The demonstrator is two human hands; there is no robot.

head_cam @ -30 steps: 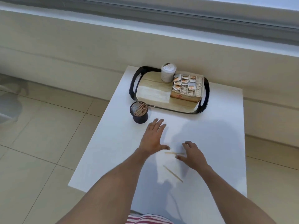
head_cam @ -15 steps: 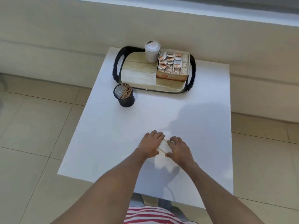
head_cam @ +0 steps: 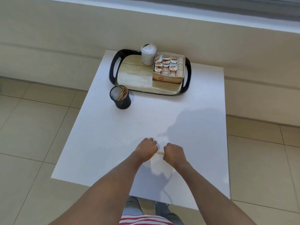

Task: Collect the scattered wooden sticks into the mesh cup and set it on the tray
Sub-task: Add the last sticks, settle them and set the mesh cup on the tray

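near the table's (head_cam: 100, 143) front edge, a wooden stick (head_cam: 160, 153) is pinched between the curled left hand (head_cam: 146, 148) and right hand (head_cam: 173, 154); the mesh cup (head_cam: 121, 99) is left beside the tray (head_cam: 113, 69).

White table (head_cam: 186, 111); tray (head_cam: 113, 69); mesh cup (head_cam: 121, 99)

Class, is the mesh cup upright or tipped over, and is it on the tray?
Upright: the mesh cup stands mouth up with sticks inside, on the table beside the tray.
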